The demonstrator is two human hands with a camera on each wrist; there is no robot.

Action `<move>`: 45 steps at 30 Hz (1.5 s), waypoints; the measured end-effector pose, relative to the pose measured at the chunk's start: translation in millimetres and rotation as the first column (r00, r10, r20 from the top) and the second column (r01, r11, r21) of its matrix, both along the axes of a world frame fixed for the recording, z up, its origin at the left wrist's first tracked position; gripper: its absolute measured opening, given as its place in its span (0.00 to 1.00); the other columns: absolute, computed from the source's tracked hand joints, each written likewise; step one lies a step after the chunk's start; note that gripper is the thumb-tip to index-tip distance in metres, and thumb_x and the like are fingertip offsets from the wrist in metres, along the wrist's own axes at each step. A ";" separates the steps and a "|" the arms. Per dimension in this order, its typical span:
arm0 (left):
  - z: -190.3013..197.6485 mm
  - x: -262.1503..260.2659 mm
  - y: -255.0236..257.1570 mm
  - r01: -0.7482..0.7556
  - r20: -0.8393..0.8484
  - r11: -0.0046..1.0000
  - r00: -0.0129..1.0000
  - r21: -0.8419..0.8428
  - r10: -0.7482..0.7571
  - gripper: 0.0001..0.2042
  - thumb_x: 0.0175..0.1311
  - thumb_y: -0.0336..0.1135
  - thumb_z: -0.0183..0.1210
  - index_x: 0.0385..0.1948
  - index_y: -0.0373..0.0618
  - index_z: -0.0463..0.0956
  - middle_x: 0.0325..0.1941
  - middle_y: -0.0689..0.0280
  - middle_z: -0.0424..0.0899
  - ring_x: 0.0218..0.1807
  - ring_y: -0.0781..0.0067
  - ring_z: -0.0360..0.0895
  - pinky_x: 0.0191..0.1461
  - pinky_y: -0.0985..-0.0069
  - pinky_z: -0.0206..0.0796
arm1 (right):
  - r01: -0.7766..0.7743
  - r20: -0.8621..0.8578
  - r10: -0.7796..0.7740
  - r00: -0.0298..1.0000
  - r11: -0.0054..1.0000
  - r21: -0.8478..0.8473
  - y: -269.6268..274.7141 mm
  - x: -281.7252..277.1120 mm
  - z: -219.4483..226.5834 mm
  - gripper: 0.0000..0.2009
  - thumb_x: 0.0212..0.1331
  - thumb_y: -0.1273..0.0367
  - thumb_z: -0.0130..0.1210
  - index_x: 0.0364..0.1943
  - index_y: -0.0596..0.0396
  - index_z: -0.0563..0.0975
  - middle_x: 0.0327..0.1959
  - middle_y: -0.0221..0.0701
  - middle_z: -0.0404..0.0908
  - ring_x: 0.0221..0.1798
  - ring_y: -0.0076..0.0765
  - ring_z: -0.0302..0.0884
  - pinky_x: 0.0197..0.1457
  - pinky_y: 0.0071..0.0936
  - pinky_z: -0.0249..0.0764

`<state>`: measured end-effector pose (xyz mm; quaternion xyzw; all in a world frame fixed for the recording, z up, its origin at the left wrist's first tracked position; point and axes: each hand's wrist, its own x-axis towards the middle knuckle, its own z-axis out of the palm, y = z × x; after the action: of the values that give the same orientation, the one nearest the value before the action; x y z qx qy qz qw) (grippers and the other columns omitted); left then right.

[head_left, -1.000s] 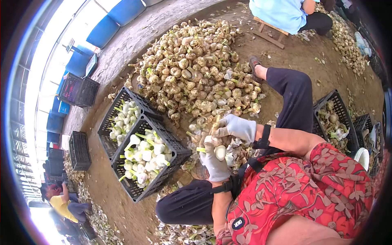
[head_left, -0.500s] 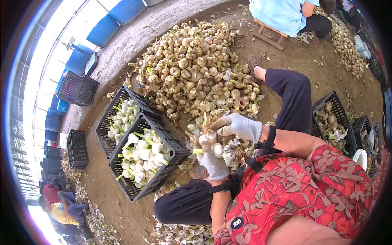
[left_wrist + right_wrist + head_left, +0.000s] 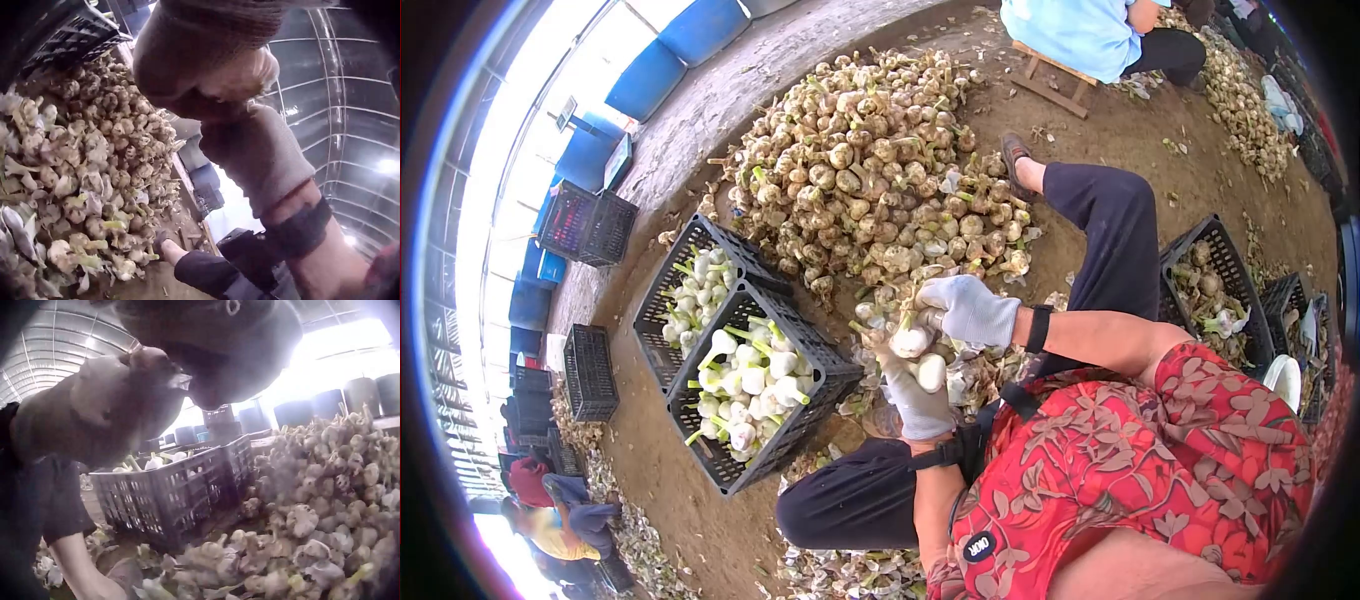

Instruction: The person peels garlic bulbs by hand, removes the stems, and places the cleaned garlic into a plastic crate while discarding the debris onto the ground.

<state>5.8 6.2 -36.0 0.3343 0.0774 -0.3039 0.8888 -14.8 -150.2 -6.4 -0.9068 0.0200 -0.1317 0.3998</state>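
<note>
Both hands wear pale gloves with darker fingers and meet in front of the seated person's legs. My left hand (image 3: 922, 410) grips a garlic bulb (image 3: 911, 341) whose white side shows. A second, clean white bulb (image 3: 931, 373) sits against the same palm. From the other side, my right hand (image 3: 972, 308) pinches at the top of the first bulb, where brownish husk shows by the fingertips. In the left wrist view the held bulb (image 3: 244, 78) is partly covered by the glove. The right wrist view shows the left hand (image 3: 119, 409) close against the right fingers.
A large heap of unpeeled garlic (image 3: 850, 170) lies ahead. Left of the hands stand two black crates (image 3: 795, 425) of clean bulbs with green stems. Another crate (image 3: 1250, 320) is at the right. Husks (image 3: 850, 575) litter the ground. A person in light blue (image 3: 1070, 35) sits on a stool.
The right fingers have worked over the bulb in the left hand, and its side now looks whiter. The green stem sticking out at the left hand is no longer visible.
</note>
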 end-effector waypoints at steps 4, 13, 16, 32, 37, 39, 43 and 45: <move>9.7 1.7 3.2 0.041 -0.016 0.999 0.999 -0.001 -0.041 0.28 0.65 0.63 0.48 0.50 0.46 0.73 0.43 0.63 0.82 0.38 0.69 0.80 0.39 0.71 0.76 | -0.079 -0.177 0.247 0.953 0.764 0.640 -6.9 -1.8 22.3 0.15 0.53 0.70 0.60 0.45 0.60 0.78 0.36 0.37 0.82 0.37 0.32 0.78 0.42 0.28 0.73; 13.7 -12.4 -14.4 -0.295 0.573 0.815 0.818 0.500 -0.056 0.22 0.69 0.49 0.52 0.55 0.40 0.69 0.39 0.68 0.77 0.37 0.78 0.74 0.41 0.82 0.69 | 0.228 -0.348 -0.009 0.937 0.772 0.594 2.4 -4.7 7.9 0.06 0.53 0.72 0.60 0.32 0.61 0.81 0.27 0.26 0.82 0.32 0.17 0.72 0.37 0.23 0.71; 8.0 -4.2 -6.4 -0.129 0.225 0.962 0.972 0.239 0.074 0.26 0.69 0.50 0.51 0.58 0.38 0.68 0.37 0.68 0.77 0.34 0.80 0.73 0.35 0.84 0.68 | 0.183 -0.248 -0.031 0.968 0.763 0.620 8.6 -8.6 2.5 0.06 0.52 0.71 0.61 0.32 0.60 0.81 0.30 0.30 0.83 0.33 0.22 0.75 0.39 0.25 0.71; 14.5 -16.5 -14.2 -0.173 0.186 0.940 0.975 0.293 0.122 0.23 0.63 0.52 0.56 0.49 0.44 0.69 0.46 0.67 0.76 0.43 0.72 0.79 0.43 0.74 0.75 | 0.086 0.075 -0.084 0.994 0.996 -0.019 17.3 4.4 11.0 0.07 0.45 0.69 0.57 0.28 0.58 0.79 0.30 0.38 0.78 0.35 0.50 0.78 0.37 0.40 0.73; 14.6 -13.5 -6.6 -0.052 0.213 0.988 0.977 0.143 0.020 0.23 0.65 0.58 0.50 0.48 0.46 0.69 0.46 0.67 0.74 0.47 0.70 0.76 0.45 0.69 0.75 | 0.103 0.151 -0.081 0.985 0.985 -0.142 12.5 5.2 6.3 0.08 0.41 0.72 0.54 0.28 0.54 0.79 0.31 0.35 0.78 0.36 0.47 0.78 0.38 0.39 0.74; 9.4 -10.9 -6.4 -0.005 0.274 0.992 0.961 0.124 -0.029 0.23 0.65 0.58 0.51 0.47 0.47 0.70 0.46 0.67 0.75 0.44 0.69 0.77 0.43 0.70 0.73 | 0.125 0.162 -0.096 0.982 0.975 -0.183 7.9 7.4 8.4 0.09 0.40 0.72 0.53 0.29 0.53 0.79 0.32 0.34 0.78 0.37 0.46 0.78 0.39 0.39 0.74; 23.1 -11.9 -3.6 0.079 0.171 0.985 0.979 0.154 -0.106 0.25 0.63 0.60 0.50 0.45 0.46 0.72 0.35 0.66 0.78 0.33 0.69 0.76 0.35 0.72 0.71 | 0.163 0.016 -0.165 0.986 0.955 -0.248 -5.4 17.2 -4.7 0.10 0.41 0.72 0.53 0.30 0.53 0.80 0.33 0.36 0.78 0.39 0.48 0.78 0.41 0.40 0.74; 18.2 -11.7 -2.0 0.106 0.173 0.986 0.977 0.128 -0.127 0.25 0.63 0.60 0.50 0.45 0.46 0.72 0.33 0.65 0.78 0.33 0.70 0.76 0.34 0.72 0.70 | 0.237 0.071 -0.226 0.972 0.944 -0.231 -8.6 15.7 -6.7 0.09 0.41 0.72 0.54 0.31 0.54 0.79 0.34 0.37 0.78 0.39 0.49 0.78 0.41 0.41 0.74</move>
<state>-5.9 4.2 -17.7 0.4165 -0.0054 -0.3188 0.8514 0.9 -158.7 -13.2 -0.9364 0.1016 -0.1989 0.2707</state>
